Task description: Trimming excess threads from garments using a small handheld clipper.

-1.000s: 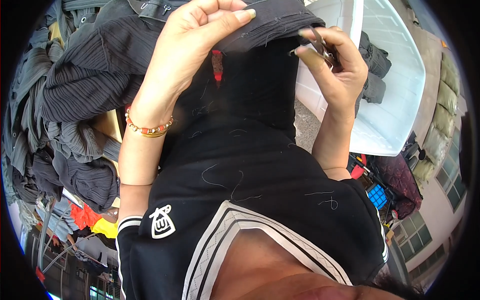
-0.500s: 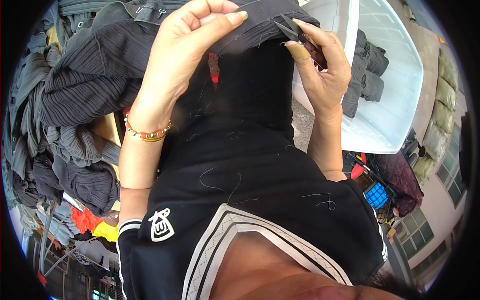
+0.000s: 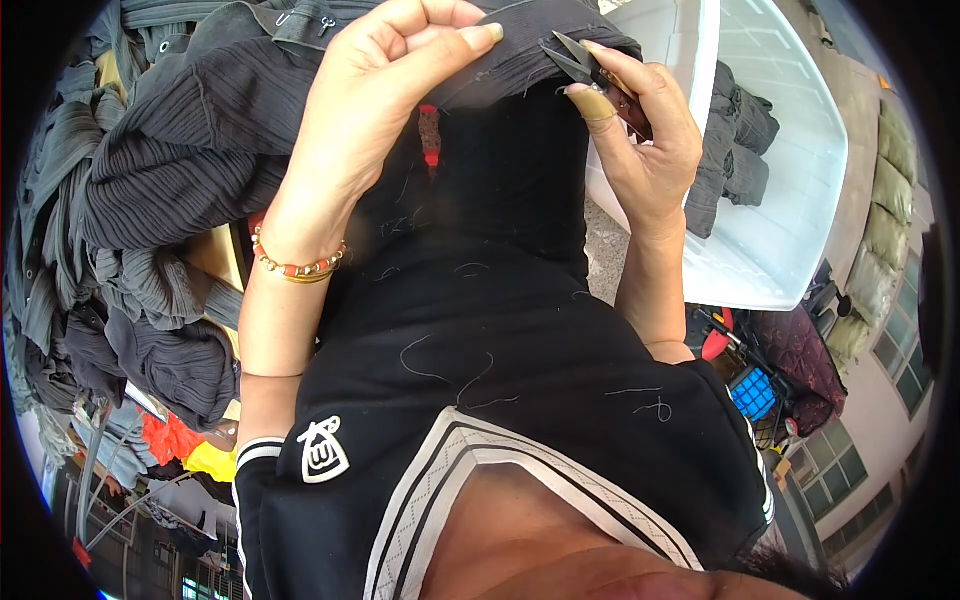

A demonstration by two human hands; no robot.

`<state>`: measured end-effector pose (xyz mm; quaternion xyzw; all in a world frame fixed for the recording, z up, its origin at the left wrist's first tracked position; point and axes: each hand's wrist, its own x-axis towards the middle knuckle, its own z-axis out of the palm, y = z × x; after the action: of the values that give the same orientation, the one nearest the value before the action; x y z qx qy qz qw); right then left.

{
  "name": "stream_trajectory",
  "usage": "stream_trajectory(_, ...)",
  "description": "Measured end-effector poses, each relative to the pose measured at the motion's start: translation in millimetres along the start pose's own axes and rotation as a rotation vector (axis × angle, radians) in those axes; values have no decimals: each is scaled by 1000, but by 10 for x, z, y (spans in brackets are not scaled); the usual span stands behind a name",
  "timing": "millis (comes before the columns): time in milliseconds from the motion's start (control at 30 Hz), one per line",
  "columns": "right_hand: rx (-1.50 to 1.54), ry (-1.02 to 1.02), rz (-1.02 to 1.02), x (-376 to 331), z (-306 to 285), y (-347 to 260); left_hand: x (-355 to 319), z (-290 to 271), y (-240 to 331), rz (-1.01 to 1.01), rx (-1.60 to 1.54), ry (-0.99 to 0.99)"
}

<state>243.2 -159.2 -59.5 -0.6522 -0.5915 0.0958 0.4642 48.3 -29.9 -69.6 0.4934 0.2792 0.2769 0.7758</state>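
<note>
A dark grey ribbed garment [image 3: 530, 55] stretches across my lap at the top of the view. My left hand [image 3: 385, 85] is closed in a pinch on its edge, thumb pressed against the fingers. Thread snips [image 3: 580, 62] sit in my right hand [image 3: 645, 140], their two blades apart and pointing left at the cloth. A tan cover [image 3: 594, 104] wraps the right thumb. Fine loose threads stick out along the garment's edge. Between the blades I cannot make out whether a thread lies there.
More grey ribbed garments [image 3: 180, 190] are heaped at the left. On the right stands a white plastic bin [image 3: 790, 240] with folded dark clothes [image 3: 735, 150] inside. Loose thread ends [image 3: 425, 375] cling to my black top. A blue basket-like thing [image 3: 752, 392] is at the lower right.
The left hand has shifted very slightly right with the garment edge. The snips have tipped a little to the left; both grips are the same.
</note>
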Motion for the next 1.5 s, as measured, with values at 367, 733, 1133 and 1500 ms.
stream_trajectory(367,0,5,-21,32,38,-4,8,-23,-16,12,33,-30)
stream_trajectory(733,22,34,-136,41,29,98,-19,176,166,-138,-195,56)
stream_trajectory(1133,15,-81,-108,16,-24,-131,-50,257,293,-90,-159,54)
stream_trajectory(1500,-22,-66,-149,24,0,-135,-56,203,223,-73,-128,48)
